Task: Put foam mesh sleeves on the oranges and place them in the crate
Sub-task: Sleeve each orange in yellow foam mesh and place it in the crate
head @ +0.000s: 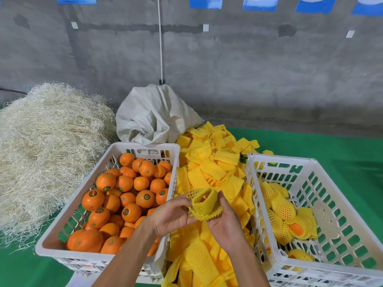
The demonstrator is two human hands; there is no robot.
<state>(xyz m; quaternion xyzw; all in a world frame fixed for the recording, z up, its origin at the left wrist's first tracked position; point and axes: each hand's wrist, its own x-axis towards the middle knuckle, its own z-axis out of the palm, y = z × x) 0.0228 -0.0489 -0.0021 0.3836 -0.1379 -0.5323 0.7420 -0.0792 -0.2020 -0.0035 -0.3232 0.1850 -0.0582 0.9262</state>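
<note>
Both hands hold one yellow foam mesh sleeve (204, 204) above the gap between two crates. My left hand (172, 216) pinches its left edge and my right hand (224, 220) cups it from the right, stretching its mouth wide. No orange is inside it. The left white crate (145, 146) is full of bare oranges (126, 195). The right white crate (290, 160) holds several sleeved oranges (284, 210) near its left wall.
A long pile of loose yellow sleeves (209, 162) runs between the crates on the green table (331, 146). A white woven sack (153, 117) and a heap of pale straw (47, 146) lie behind. A concrete wall stands at the back.
</note>
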